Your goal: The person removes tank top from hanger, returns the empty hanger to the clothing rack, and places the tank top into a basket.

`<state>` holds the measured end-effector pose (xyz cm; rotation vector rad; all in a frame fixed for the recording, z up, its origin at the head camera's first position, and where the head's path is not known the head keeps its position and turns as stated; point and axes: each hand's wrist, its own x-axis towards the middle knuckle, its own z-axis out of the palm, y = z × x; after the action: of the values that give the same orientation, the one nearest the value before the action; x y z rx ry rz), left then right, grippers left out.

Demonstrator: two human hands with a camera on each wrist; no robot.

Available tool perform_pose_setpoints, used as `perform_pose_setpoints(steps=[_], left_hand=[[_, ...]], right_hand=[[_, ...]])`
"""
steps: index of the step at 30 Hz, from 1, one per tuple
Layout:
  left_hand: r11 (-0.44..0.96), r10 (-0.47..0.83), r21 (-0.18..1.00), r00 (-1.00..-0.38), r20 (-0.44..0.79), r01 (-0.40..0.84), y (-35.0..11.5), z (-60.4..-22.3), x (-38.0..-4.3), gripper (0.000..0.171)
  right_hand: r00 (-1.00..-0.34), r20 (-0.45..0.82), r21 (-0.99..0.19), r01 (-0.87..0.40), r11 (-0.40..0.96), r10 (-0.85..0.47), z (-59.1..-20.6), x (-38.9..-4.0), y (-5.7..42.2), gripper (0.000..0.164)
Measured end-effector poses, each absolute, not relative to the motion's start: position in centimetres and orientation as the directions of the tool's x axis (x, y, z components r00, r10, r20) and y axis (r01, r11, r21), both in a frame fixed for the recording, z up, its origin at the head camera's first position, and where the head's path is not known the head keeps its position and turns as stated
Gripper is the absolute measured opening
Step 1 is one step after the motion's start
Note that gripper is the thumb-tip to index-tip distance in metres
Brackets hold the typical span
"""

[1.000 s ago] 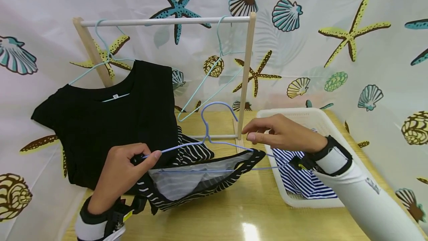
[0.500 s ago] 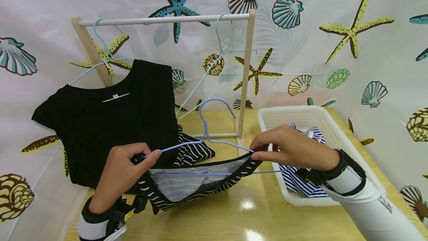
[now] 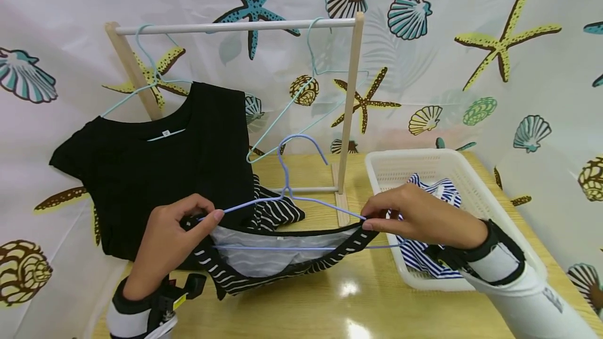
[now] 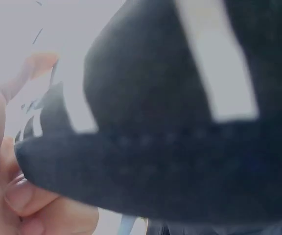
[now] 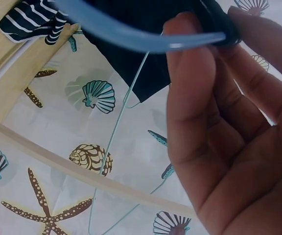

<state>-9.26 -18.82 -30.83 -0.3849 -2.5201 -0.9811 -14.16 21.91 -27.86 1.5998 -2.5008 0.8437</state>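
In the head view a blue hanger sits partly within the wide neck of a black-and-white striped top, whose pale inner side faces up. My left hand pinches the top's left shoulder together with the hanger arm. On the other side, thumb and fingers of my right hand pinch the top's dark edge against the right hanger arm. That hanger's lower bar runs across the opening and sticks out past the fabric on the right. Dark striped cloth fills most of the left wrist view.
Behind the hands stands a rack with a white rail. From it hang a black T-shirt on a teal hanger and a second, bare teal hanger. To the right, a white basket holds blue-and-white striped cloth on the wooden table.
My right hand has come down from above the hanger's right side and now pinches the top's edge there, drawing it slightly right. The left hand keeps its hold.
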Motion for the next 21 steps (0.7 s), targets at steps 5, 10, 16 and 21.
perform_pose_setpoints(steps=[5, 10, 16, 21], left_hand=[[0.711, 0.079, 0.59, -0.877, 0.474, 0.383, -18.97, -30.98, -9.11, 0.01], [0.701, 0.066, 0.606, -0.88, 0.471, 0.377, -19.01, -30.92, -9.13, 0.011], [0.702, 0.049, 0.616, -0.887, 0.459, 0.357, -19.24, -30.86, -8.95, 0.013], [0.694, 0.047, 0.625, -0.888, 0.457, 0.358, -19.51, -30.95, -8.95, 0.013]], right_hand=[[-0.467, 0.33, -0.421, -0.851, 0.316, -0.82, -27.93, -13.95, 22.25, 0.007], [-0.474, 0.336, -0.421, -0.849, 0.32, -0.814, -27.74, -13.91, 22.4, 0.009], [-0.471, 0.341, -0.428, -0.848, 0.312, -0.814, -27.85, -13.72, 22.52, 0.01], [-0.485, 0.355, -0.423, -0.846, 0.325, -0.799, -28.01, -13.53, 22.63, 0.012]])
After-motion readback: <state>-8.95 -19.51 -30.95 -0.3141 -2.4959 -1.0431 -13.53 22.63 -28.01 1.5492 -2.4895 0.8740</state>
